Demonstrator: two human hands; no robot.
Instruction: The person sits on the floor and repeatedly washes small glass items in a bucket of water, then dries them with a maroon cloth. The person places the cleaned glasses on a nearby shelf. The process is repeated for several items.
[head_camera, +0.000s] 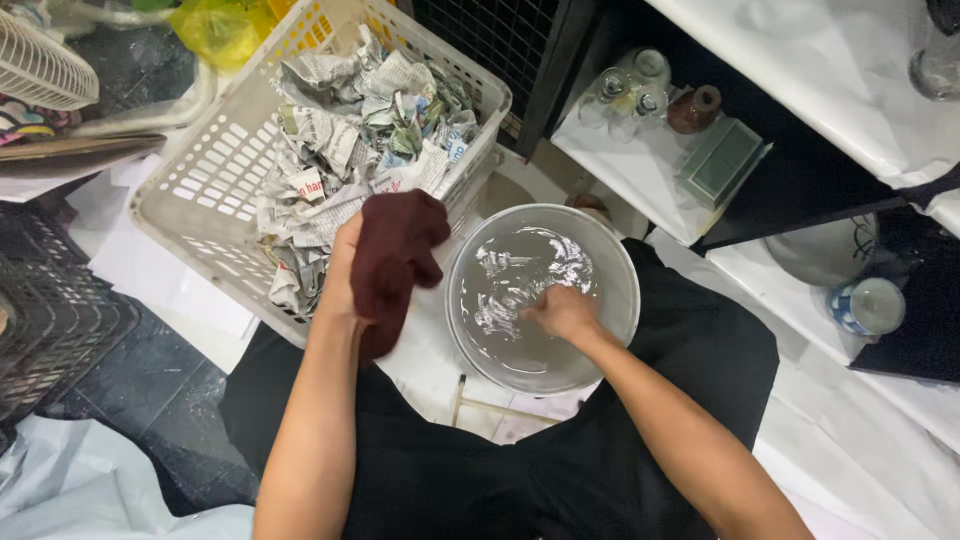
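Here the left hand (345, 262) grips a maroon cloth (396, 258); right hand (562, 312) fingers blur underwater, grip unclear.

1. Floor (170, 400): dark, glossy tiles at lower left, partly covered by white sheets (160, 280).
2. Black plastic crate (50, 310): openwork, at the left edge.
3. Low white shelf (630, 170): under a dark frame at upper right, bearing clear glasses (625, 90), a brown jar (693, 108) and a small grey-green box (722, 160).
4. White counter (830, 70): runs along the upper right corner.
5. Black wire grille (495, 40): upright, top centre.
6. Blue-and-white cup (868, 306): right edge.
7. Light: even, indoor.
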